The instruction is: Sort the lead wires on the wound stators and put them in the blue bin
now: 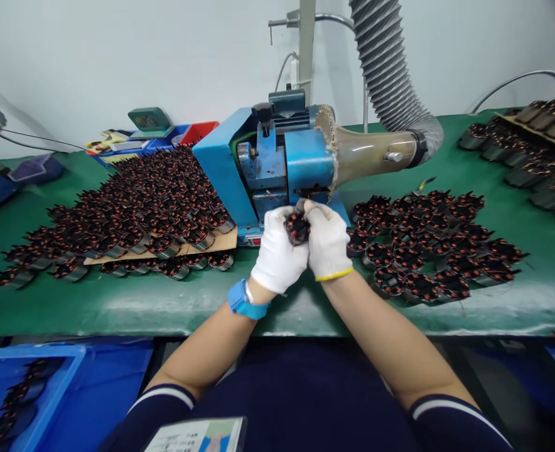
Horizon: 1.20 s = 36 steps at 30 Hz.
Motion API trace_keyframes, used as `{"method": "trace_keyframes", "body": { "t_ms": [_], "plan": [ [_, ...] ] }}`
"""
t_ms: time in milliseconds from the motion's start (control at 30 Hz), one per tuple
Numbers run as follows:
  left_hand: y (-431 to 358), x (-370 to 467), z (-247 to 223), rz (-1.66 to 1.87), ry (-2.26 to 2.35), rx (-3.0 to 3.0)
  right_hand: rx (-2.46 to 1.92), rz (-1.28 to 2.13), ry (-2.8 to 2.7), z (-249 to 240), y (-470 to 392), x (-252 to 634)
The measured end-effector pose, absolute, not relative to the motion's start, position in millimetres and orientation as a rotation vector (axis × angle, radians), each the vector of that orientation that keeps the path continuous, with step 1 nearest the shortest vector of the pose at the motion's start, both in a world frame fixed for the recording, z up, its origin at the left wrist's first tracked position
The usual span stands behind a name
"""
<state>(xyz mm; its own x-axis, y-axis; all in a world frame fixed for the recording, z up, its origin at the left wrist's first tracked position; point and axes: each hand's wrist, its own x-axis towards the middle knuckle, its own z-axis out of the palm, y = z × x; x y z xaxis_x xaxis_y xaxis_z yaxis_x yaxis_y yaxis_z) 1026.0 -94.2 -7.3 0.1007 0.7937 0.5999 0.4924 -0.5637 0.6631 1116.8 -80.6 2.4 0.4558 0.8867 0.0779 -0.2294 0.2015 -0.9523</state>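
Observation:
My left hand (281, 254), in a white glove, is closed round a small motor stator (297, 228) with black insulation and copper windings. My right hand (327, 242), gloved in white with a yellow cuff, has its thumb and fingers pressed together at the stator's upper right side; what its fingertips pinch is too small to make out. Both hands are just in front of the blue machine (308, 157). Many similar stators (155, 194) are stacked to the left, partly on a cardboard sheet (221, 243), and another group (423, 245) stands to the right.
A grey hose (385, 63) runs down to the machine's tan nozzle (371, 157). Parts bins (199, 132) stand at the back left of the green table (140, 307). More stators (541, 163) are at the far right. Below the table's left side is a blue crate (73, 376).

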Motion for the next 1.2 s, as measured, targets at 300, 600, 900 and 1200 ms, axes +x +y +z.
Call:
{"method": "trace_keyframes", "body": {
  "t_ms": [300, 600, 900, 1200],
  "plan": [
    [-109, 1004, -11, 1.53, 1.126, 2.121, -1.116, 0.765, -1.055, 5, -114, 1126],
    [-104, 1007, -17, 1.559, 1.349, 2.054, -0.896, 1.132, -0.57, -4, -102, 1122],
    [-102, 1015, -15, 1.392, 1.296, 2.231, -1.016, 1.026, -0.562, -4, -92, 1115],
    [-80, 1030, -11, 1.541, 1.38, 2.185, -0.947, 0.984, -0.565, 8, -57, 1116]
  ]
}}
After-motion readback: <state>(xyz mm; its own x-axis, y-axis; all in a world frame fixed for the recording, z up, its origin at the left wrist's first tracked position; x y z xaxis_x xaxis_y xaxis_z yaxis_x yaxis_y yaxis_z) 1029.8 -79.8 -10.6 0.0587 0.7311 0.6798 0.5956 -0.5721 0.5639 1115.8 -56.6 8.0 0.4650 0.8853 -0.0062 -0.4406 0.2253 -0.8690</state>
